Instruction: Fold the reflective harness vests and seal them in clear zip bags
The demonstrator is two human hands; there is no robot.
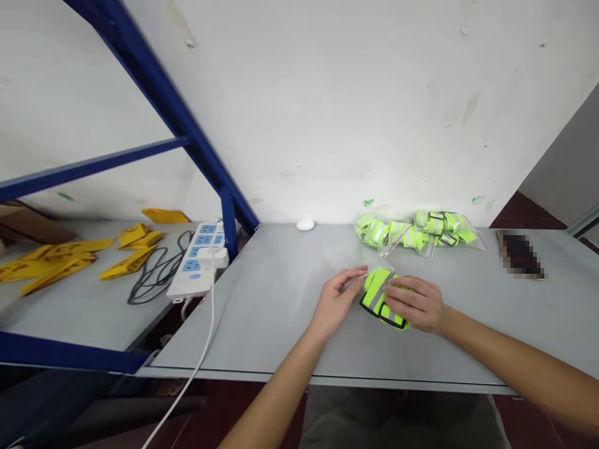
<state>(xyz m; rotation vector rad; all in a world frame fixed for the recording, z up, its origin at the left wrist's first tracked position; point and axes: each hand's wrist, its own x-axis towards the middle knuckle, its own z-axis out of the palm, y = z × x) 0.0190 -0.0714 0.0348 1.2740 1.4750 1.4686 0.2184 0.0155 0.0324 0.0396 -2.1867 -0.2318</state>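
Observation:
A folded neon-yellow reflective vest (375,289), with grey bands and black edging, lies on the grey table in front of me. My right hand (416,304) rests over its right side, fingers curved onto the fabric. At the vest's upper left, my left hand (339,300) has thumb and forefinger closed on the edge of a clear plastic bag (381,266). The bag's mouth lies against the vest's far end; how far the vest sits inside it I cannot tell. Behind my hands, along the wall, several similar neon bundles (437,221) lie in clear zip bags.
A phone-like dark object (520,254), blurred out, lies at the right. Left of me are a white power strip (199,259) with a white cable (210,324), blue frame bars (178,112) and yellow folded strips (56,262). A small white round object (306,224) is by the wall.

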